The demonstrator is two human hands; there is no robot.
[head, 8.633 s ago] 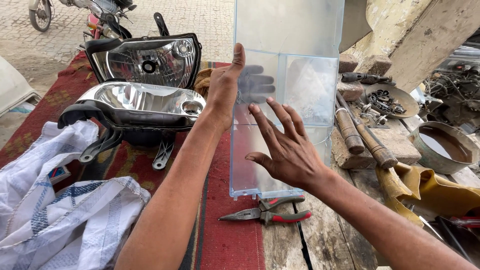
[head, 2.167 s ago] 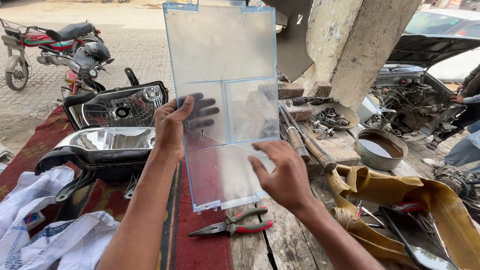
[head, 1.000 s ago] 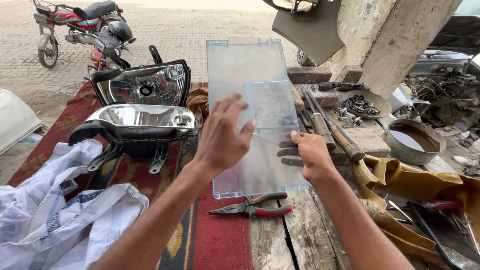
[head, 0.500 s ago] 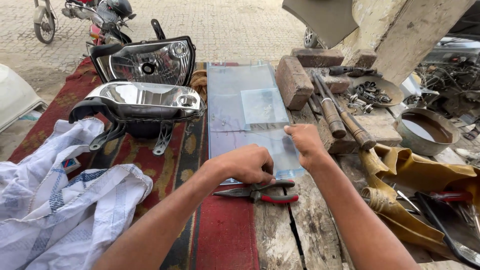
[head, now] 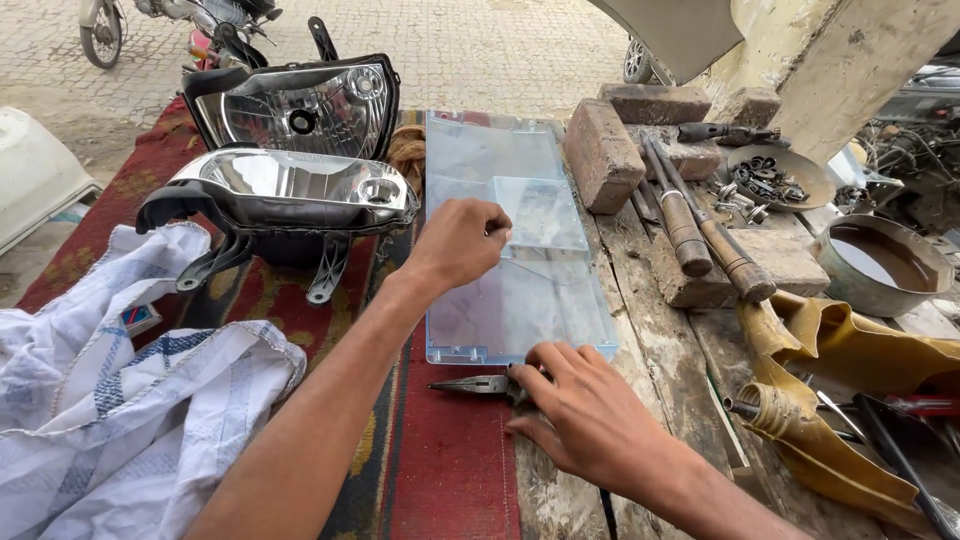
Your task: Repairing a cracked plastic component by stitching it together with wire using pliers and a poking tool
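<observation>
Clear plastic panel [head: 510, 270] lies flat on the bench at 12 o'clock, half on the red cloth [head: 450, 470]. Left hand [head: 458, 243] rests on its middle, fingers curled loosely, nothing gripped. Right hand [head: 585, 425] at 5 o'clock covers the pliers [head: 475, 384], fingers closing on the handles, grip not confirmed. Headlight housings [head: 290, 150] at 10 o'clock. Looks like the pick-up-tool step; next needs firm handle grip, panel pinned steady

— What sort of place is this?
— A roadside vehicle repair workshop: headlight housings [head: 300, 150] on a rough wooden table [head: 640, 260], hammers [head: 700, 225] centre right, a bowl of metal parts [head: 775, 180] upper right, motorcycles [head: 200, 20] parked upper left.
</observation>
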